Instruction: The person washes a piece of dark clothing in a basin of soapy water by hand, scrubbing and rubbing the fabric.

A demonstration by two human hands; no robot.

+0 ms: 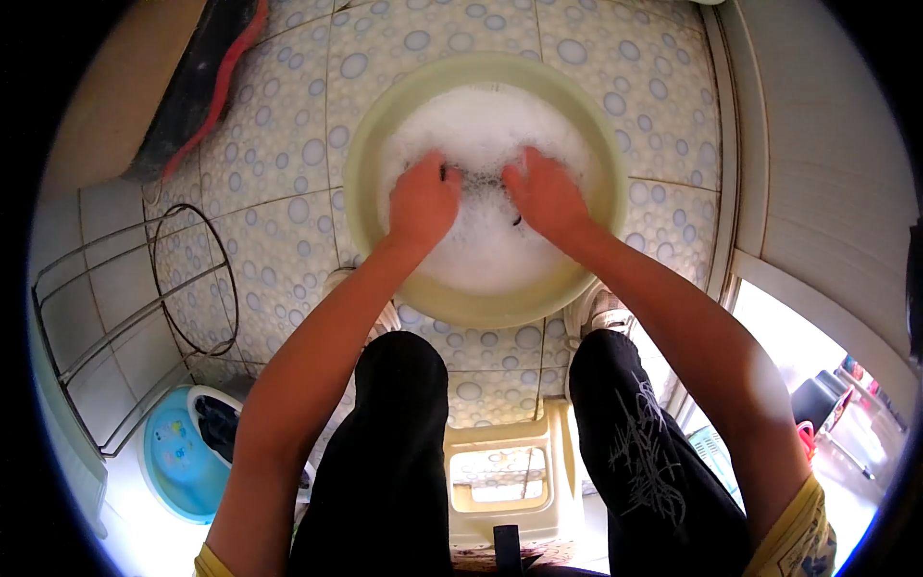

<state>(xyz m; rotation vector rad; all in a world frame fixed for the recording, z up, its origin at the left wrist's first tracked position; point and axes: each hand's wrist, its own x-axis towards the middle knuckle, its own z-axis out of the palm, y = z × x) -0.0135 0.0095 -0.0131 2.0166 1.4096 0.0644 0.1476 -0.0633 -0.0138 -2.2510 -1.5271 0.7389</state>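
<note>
A pale green round basin [365, 207] stands on the floor in front of my feet, filled with white foam [490, 252]. Both hands are in the suds, a short gap apart. My left hand [425, 200] is closed, its fingertips sunk in the foam, with a small dark bit showing by the thumb. Opposite it, my right hand [546, 197] is also curled closed, and another dark scrap pokes out below its fingers. Greyish, bubbly foam lies between the hands. Whatever they grip is covered by suds and cannot be made out.
Below the basin is a cream plastic stool [495, 433] between my knees. A wire rack [125, 332] stands at left, near a blue basin [178, 457]. A pale panel [827, 144] bounds the right side. Bubble-patterned tiles [288, 231] surround the basin.
</note>
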